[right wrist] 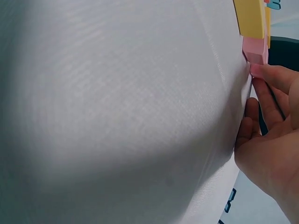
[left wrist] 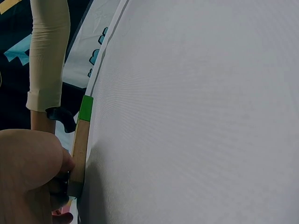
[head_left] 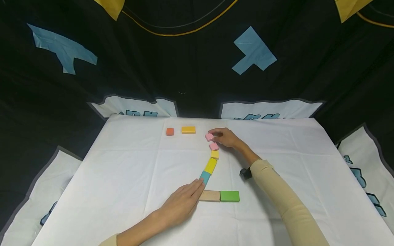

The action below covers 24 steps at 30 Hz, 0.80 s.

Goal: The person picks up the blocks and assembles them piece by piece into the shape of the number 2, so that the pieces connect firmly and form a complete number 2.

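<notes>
In the head view, my right hand (head_left: 227, 137) pinches a pink block (head_left: 209, 137) between thumb and fingers at the far end of a curved row. The same pink block (right wrist: 256, 70) shows at the fingertips in the right wrist view. Just below it is a second pink block (head_left: 213, 146), followed by a small yellow block (head_left: 214, 154), a longer yellow block (head_left: 210, 165) and a blue block (head_left: 205, 177). My left hand (head_left: 182, 201) lies with extended fingers against the blue block and the left end of a plain wooden block (head_left: 210, 195), partly covering both.
A green block (head_left: 229, 196) adjoins the wooden block's right end. Farther back lie an orange-red block (head_left: 170, 132) and an orange-yellow block (head_left: 188, 130). White cloth covers the table (head_left: 123, 171); a dark curtain (head_left: 197, 75) hangs behind it.
</notes>
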Each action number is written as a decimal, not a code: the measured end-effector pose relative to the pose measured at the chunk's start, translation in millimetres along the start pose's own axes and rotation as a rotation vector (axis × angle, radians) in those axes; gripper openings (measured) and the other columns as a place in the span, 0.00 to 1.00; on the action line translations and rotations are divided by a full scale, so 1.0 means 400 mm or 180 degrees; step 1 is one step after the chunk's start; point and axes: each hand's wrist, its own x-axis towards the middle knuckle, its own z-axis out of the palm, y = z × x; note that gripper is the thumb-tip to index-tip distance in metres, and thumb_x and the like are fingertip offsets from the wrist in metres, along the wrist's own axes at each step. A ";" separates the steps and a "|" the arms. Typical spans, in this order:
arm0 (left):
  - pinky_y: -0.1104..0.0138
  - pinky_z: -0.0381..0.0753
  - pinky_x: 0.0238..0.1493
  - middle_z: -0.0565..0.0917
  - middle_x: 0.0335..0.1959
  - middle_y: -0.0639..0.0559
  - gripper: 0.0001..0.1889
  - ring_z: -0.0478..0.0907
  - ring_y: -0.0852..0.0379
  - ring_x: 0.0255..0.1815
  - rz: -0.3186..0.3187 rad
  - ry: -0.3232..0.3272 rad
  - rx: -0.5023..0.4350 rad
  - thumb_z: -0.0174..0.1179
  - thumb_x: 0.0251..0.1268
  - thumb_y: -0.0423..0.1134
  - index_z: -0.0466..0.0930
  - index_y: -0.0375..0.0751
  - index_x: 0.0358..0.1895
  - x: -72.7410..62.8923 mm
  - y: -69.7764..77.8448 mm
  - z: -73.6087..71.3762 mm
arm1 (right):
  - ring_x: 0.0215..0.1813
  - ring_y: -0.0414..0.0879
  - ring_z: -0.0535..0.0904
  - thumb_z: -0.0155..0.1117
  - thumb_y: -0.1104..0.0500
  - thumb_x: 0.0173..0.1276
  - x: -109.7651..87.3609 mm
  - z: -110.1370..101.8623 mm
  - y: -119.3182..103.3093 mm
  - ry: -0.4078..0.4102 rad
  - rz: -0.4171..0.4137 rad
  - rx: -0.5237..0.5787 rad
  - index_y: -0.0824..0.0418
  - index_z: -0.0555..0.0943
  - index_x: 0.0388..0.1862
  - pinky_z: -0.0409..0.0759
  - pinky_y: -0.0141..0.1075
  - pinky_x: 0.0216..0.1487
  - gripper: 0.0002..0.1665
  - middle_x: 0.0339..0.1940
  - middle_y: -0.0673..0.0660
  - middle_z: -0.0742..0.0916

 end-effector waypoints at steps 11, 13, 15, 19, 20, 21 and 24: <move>0.57 0.70 0.68 0.65 0.74 0.39 0.25 0.63 0.46 0.74 0.0011 0.0033 0.0015 0.51 0.78 0.38 0.66 0.30 0.72 0.001 0.000 0.001 | 0.70 0.53 0.69 0.61 0.60 0.74 0.001 0.001 0.004 -0.0051 -0.0035 0.0077 0.55 0.78 0.68 0.68 0.47 0.70 0.24 0.70 0.56 0.77; 0.57 0.70 0.68 0.65 0.74 0.39 0.25 0.63 0.46 0.74 0.0008 0.0035 0.0011 0.51 0.78 0.38 0.66 0.30 0.72 0.001 0.000 0.001 | 0.71 0.53 0.68 0.61 0.60 0.74 0.001 0.001 0.006 -0.0068 -0.0051 0.0091 0.55 0.78 0.68 0.67 0.47 0.70 0.24 0.70 0.57 0.77; 0.57 0.70 0.68 0.65 0.74 0.39 0.25 0.63 0.46 0.74 0.0006 0.0035 0.0009 0.51 0.77 0.38 0.66 0.30 0.72 0.001 0.001 0.001 | 0.71 0.53 0.68 0.61 0.59 0.74 0.001 0.000 0.009 -0.0083 -0.0060 0.0102 0.55 0.78 0.68 0.67 0.48 0.71 0.24 0.70 0.57 0.77; 0.57 0.69 0.68 0.65 0.74 0.39 0.25 0.63 0.46 0.74 0.0008 0.0031 0.0016 0.51 0.77 0.37 0.66 0.29 0.72 0.002 0.001 -0.001 | 0.72 0.53 0.67 0.59 0.58 0.75 0.003 0.000 0.012 -0.0095 -0.0082 0.0119 0.55 0.78 0.68 0.65 0.49 0.71 0.23 0.70 0.56 0.76; 0.57 0.69 0.68 0.65 0.74 0.39 0.25 0.63 0.46 0.74 0.0009 0.0030 0.0014 0.51 0.77 0.37 0.66 0.29 0.72 0.002 0.000 -0.001 | 0.72 0.53 0.67 0.59 0.57 0.76 0.003 0.001 0.013 -0.0095 -0.0089 0.0123 0.55 0.78 0.68 0.65 0.49 0.72 0.23 0.70 0.56 0.76; 0.57 0.69 0.68 0.65 0.74 0.39 0.25 0.63 0.46 0.74 0.0012 0.0027 0.0020 0.51 0.77 0.37 0.66 0.29 0.72 0.002 0.000 -0.001 | 0.72 0.53 0.67 0.58 0.57 0.76 0.003 0.001 0.013 -0.0093 -0.0095 0.0130 0.55 0.78 0.68 0.65 0.49 0.72 0.23 0.70 0.56 0.76; 0.57 0.70 0.68 0.65 0.74 0.38 0.25 0.63 0.46 0.74 0.0017 0.0025 0.0019 0.51 0.77 0.37 0.66 0.29 0.72 0.002 0.000 -0.002 | 0.72 0.53 0.67 0.57 0.58 0.76 0.002 0.001 0.013 -0.0086 -0.0103 0.0148 0.55 0.78 0.68 0.65 0.49 0.72 0.22 0.70 0.56 0.77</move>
